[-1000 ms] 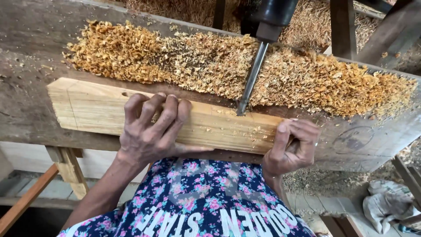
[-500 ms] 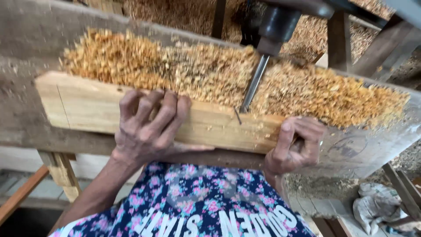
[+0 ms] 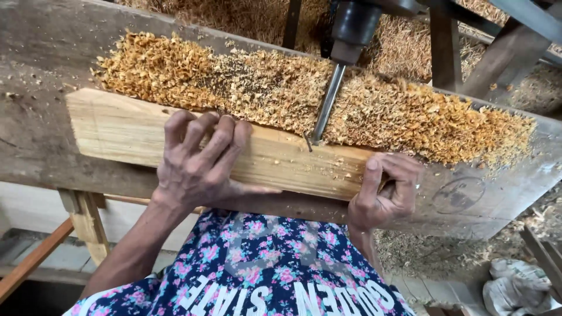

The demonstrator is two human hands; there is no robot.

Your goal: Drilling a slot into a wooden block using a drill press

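A pale wooden block [image 3: 126, 131] lies across a dark worn workbench [image 3: 41, 52]. My left hand [image 3: 199, 164] presses down on the block's middle, fingers curled over its far edge. My right hand [image 3: 389, 190] grips the block's right end. A steel drill bit [image 3: 325, 108] comes down from a black chuck [image 3: 354, 26] and its tip meets the block's far edge between my two hands. A long heap of orange-brown wood shavings [image 3: 281, 90] lies just behind the block.
Wooden posts [image 3: 445, 47] and a slanted beam [image 3: 515, 44] rise behind the bench at the right. More shavings cover the ground behind. A bench leg [image 3: 88, 222] stands below at the left, and a crumpled white sack [image 3: 518, 287] lies low at the right.
The block has shifted away from me, toward the shavings heap, so the bit now meets its far edge. Both hands kept their grip on the block.
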